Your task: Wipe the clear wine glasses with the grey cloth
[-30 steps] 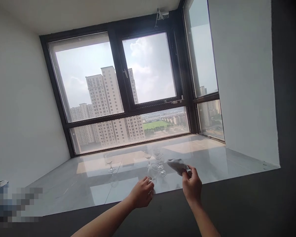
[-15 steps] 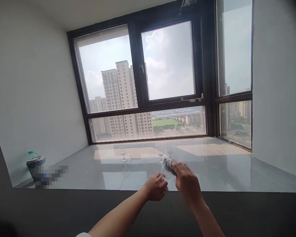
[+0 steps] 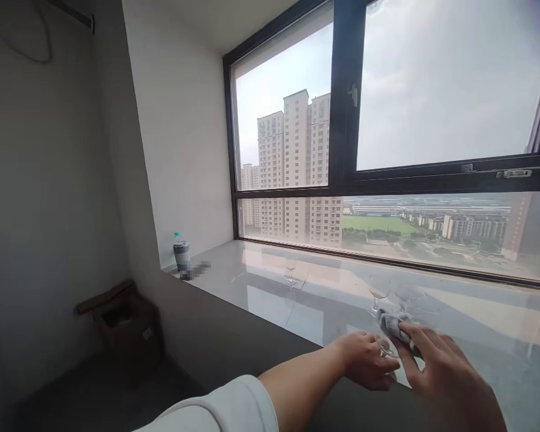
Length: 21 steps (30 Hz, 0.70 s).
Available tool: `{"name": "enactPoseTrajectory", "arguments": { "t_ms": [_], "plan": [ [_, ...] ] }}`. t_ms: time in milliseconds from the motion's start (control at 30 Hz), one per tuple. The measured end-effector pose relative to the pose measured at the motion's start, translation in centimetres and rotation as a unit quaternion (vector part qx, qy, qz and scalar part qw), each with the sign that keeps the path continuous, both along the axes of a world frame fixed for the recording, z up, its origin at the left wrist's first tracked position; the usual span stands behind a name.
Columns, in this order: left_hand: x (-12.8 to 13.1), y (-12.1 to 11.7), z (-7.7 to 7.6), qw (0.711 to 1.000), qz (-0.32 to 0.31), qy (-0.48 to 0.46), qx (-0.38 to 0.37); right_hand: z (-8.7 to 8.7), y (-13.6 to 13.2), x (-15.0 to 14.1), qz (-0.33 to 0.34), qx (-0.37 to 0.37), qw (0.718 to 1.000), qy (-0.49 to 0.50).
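My left hand (image 3: 366,362) is closed around the lower part of a clear stemmed glass (image 3: 386,346), just above the sill's front edge. Fingers hide part of the glass. In my right hand (image 3: 452,375) a crumpled grey cloth (image 3: 390,324) is pinched, pressed at the glass's upper part. Right behind the cloth, another stemmed glass (image 3: 378,290) stands upright on the sill. Beside it is a further clear glass (image 3: 407,295), partly covered by the cloth and hand. Farther left, one more stemmed glass (image 3: 290,270) stands alone.
The glossy windowsill (image 3: 270,300) runs below a dark-framed window (image 3: 342,120). At its left end stand a lidded cup (image 3: 181,257) and a bottle with a green cap (image 3: 177,236). A cardboard box (image 3: 128,324) sits on the floor at lower left.
The view has swung left, so the hands and glasses appear farther right and the floor box shows. Both hands still hold the glass and cloth.
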<state>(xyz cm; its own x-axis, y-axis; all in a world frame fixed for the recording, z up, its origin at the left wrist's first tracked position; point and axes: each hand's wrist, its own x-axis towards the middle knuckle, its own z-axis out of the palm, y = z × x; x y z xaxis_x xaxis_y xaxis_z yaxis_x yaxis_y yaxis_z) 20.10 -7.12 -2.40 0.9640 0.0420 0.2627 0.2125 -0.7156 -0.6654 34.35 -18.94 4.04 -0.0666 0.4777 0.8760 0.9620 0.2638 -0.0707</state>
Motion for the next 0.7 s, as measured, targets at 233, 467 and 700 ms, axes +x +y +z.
{"name": "enactPoseTrajectory", "arguments": {
  "t_ms": [233, 467, 700],
  "plan": [
    [-0.1, -0.2, -0.2, 0.997, -0.004, -0.047, -0.06, -0.1, 0.0, 0.5, -0.038, -0.064, 0.995, 0.073],
    [-0.1, -0.1, -0.2, 0.996, -0.015, -0.057, -0.059, -0.4, 1.1, 1.6, -0.013, -0.074, 0.996, 0.046],
    [-0.1, -0.2, 0.0, 0.997, -0.021, -0.048, -0.053, 0.3, 1.5, 1.5, 0.001, -0.123, 0.987, 0.106]
  ]
}}
